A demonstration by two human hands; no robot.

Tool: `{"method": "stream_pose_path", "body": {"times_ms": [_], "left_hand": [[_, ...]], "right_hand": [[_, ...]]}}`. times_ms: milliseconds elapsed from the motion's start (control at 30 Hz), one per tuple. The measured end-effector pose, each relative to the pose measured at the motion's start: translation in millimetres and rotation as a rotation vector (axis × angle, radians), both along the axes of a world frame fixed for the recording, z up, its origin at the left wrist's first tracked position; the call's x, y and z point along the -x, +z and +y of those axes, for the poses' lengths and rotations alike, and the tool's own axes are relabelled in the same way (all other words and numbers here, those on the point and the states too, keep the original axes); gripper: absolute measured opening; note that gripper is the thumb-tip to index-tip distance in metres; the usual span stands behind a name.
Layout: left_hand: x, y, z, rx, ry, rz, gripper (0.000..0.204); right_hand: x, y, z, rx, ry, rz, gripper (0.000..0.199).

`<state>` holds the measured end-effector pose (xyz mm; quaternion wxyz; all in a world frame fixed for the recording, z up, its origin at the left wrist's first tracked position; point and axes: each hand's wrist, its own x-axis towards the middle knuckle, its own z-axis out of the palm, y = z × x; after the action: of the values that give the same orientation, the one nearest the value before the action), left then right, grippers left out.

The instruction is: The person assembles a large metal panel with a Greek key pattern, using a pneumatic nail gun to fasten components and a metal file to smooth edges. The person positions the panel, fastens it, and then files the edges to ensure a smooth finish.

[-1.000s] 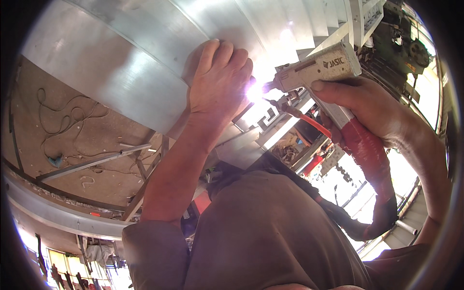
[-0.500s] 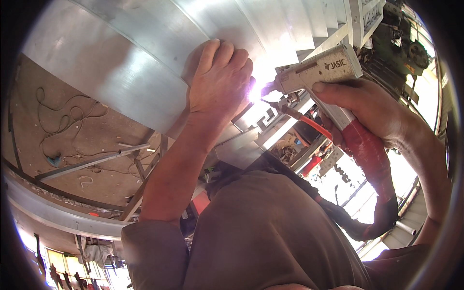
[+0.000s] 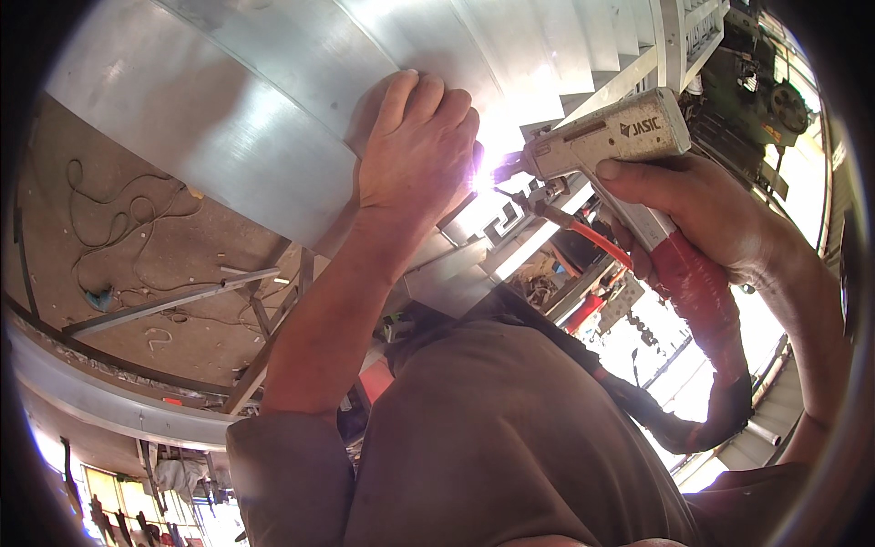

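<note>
My right hand [image 3: 706,210] is wrapped round the grip of a pistol-shaped welding gun [image 3: 606,137], with a grey metal body and a red-wrapped handle. An orange wire-feed tube [image 3: 597,239] runs up under the gun to its nozzle. At the tip a white-violet glare [image 3: 492,173] burns against the metal, washing out the spot. Just left of that glare, my left hand [image 3: 415,150] is closed in a fist, resting on a large silver sheet-metal panel [image 3: 301,173] with raised seams. Its fingertips are curled out of sight, so anything in them is hidden.
A dark hose [image 3: 670,438] loops from the handle past my body. Lower left, a metal bar [image 3: 173,305] and loose cable [image 3: 114,232] lie over the brown floor. Silver frame members [image 3: 670,46] rise top right, beside dark machinery [image 3: 775,105]. A curved silver rail [image 3: 118,401] crosses lower left.
The welding gun and my right hand have shifted slightly to the right and down. My left hand stays nearly in place, and the glare still burns at the nozzle.
</note>
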<state>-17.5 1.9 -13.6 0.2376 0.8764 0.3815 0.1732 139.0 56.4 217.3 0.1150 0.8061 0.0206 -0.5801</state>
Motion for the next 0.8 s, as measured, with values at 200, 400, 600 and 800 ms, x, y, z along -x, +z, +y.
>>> {"method": "stream_pose_path", "body": {"times_ms": [200, 400, 600, 800], "left_hand": [[0, -1, 0, -0.007, 0.006, -0.009, 0.008], [0, -2, -2, -0.010, 0.008, -0.013, 0.008], [1, -4, -2, -0.027, 0.003, -0.007, 0.008], [1, -4, -5, -0.006, 0.013, -0.023, 0.010]], "right_hand": [[-7, 5, 4, 0.082, 0.036, 0.089, 0.045], [-7, 6, 1, 0.053, 0.032, 0.091, 0.046], [-5, 10, 0, 0.063, 0.025, 0.075, 0.046], [-10, 31, -9, -0.026, 0.100, -0.031, 0.039]]}}
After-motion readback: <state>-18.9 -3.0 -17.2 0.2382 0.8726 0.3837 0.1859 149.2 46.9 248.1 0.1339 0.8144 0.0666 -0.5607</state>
